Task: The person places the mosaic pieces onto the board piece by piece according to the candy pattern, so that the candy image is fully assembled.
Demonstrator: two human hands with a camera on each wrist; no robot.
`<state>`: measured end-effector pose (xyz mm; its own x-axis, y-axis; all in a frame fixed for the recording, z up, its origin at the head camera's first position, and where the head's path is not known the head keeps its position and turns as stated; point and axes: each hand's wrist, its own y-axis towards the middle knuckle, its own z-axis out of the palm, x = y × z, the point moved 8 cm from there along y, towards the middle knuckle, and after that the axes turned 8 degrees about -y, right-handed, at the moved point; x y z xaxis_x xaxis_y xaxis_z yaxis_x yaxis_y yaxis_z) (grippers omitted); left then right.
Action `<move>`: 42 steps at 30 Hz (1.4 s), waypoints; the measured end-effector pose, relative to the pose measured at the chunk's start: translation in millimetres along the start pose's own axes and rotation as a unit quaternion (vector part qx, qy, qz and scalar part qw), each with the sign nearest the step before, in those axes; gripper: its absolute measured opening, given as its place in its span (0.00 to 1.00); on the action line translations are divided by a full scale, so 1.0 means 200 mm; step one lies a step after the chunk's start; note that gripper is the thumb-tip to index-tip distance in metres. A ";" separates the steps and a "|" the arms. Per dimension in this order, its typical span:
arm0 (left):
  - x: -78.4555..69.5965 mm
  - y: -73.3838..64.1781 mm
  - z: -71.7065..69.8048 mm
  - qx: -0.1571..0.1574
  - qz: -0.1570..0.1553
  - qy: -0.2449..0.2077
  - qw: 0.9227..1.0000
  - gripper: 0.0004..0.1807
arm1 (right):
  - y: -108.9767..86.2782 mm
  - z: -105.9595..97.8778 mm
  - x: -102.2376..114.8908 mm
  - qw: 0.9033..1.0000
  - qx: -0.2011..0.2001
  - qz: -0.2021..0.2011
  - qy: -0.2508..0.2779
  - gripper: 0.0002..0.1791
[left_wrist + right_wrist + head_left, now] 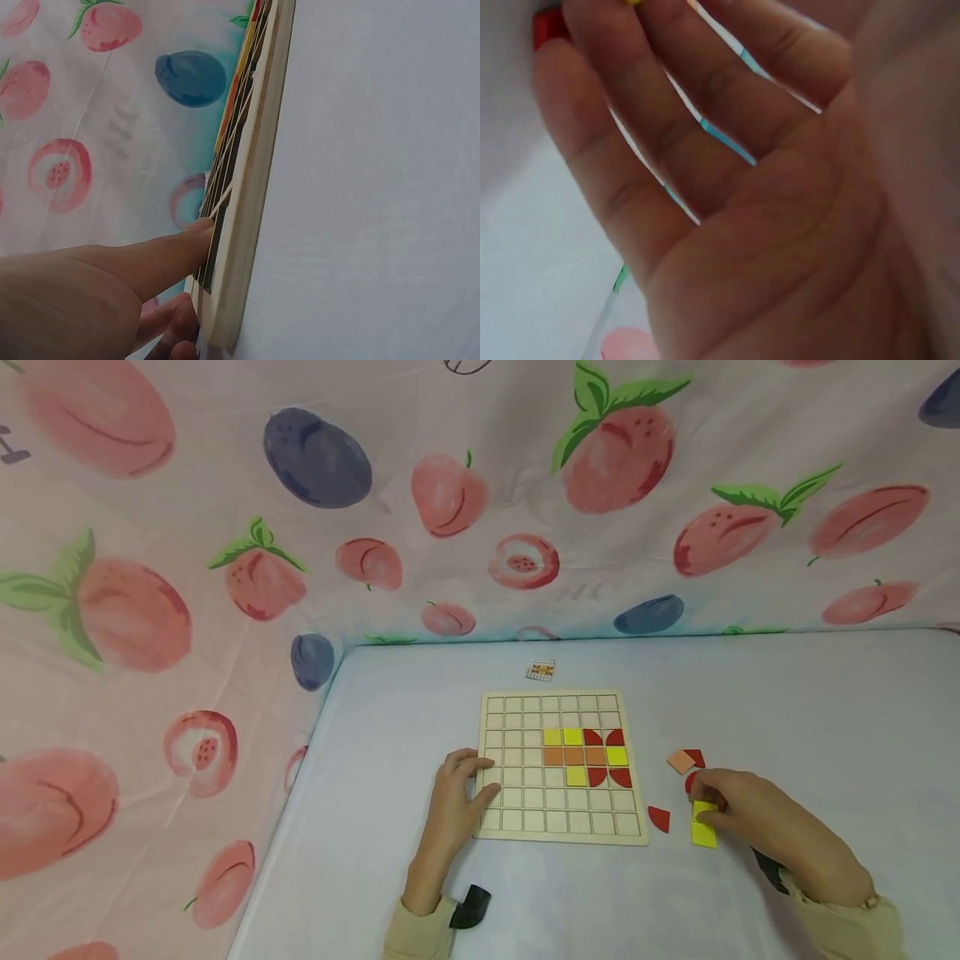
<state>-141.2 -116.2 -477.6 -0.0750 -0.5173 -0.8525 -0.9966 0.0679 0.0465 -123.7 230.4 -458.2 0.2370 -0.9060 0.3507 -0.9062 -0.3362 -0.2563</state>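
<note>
A pale wooden grid board point(513, 797) lies on the table, with yellow, orange and red pieces set in several of its cells. My left hand point(453, 789) rests at the board's left edge, fingertips touching it; the left wrist view shows a finger point(169, 259) on the rim. Right of the board, my right hand point(765, 818) pinches the upper yellow square tile point(703, 811) between thumb and fingers. Another yellow square point(703, 836) lies just below it. In the right wrist view the palm point(780, 247) fills the frame, and the fingertips are mostly cut off.
Near my right hand lie an orange square point(680, 762), a red piece point(697, 757) and a partly covered red piece point(690, 782). A red quarter-round piece point(659, 818) sits by the board's lower right corner. Behind the board is a small pattern card point(541, 670). A fruit-print curtain point(450, 577) hangs behind.
</note>
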 end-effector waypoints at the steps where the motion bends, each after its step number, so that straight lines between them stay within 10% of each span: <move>1: 0.00 0.00 0.00 0.000 0.000 0.000 1.000 0.17 | 0.00 0.00 0.00 1.000 0.002 -0.001 0.002 0.12; 42: 0.00 -0.01 0.00 -0.002 -0.001 0.004 1.000 0.17 | 0.23 -0.12 0.52 0.990 -0.103 -0.100 0.003 0.07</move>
<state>-139.7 -116.5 -478.0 -0.0737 -0.5237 -0.8487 -0.9969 0.0629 0.0478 -149.8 126.8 -411.4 0.4179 -0.8242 0.3820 -0.8935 -0.4489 0.0089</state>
